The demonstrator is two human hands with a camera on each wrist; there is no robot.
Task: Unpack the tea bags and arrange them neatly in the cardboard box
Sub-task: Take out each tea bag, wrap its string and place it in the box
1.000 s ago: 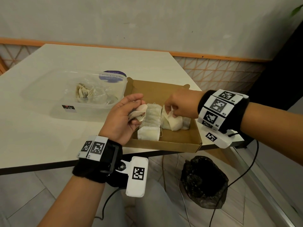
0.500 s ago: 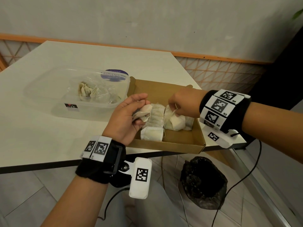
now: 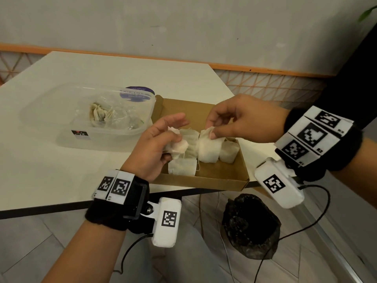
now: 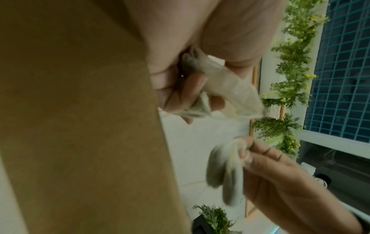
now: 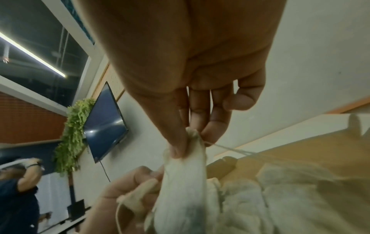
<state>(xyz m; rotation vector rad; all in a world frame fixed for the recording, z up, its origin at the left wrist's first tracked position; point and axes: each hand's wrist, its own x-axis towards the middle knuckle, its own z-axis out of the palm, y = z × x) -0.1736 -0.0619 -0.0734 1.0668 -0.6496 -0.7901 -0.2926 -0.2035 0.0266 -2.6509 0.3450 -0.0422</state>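
Tea bags [image 3: 181,168] lie in rows in the box [image 3: 220,180] at the table's [image 3: 61,160] near right corner. We pinch one bag's top [image 3: 208,147] with our right hand [image 3: 242,119] — our left hand [image 3: 155,144] grips crumpled bags [image 3: 176,148] above the box. A tub [image 3: 87,113] sits just left.

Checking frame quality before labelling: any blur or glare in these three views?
Head: dim, fairly sharp, wide-angle bend at the table edge. Left wrist: blurred, cardboard box wall fills the left half, tea bags smeared. Right wrist: bags soft, ceiling light strip glaring.
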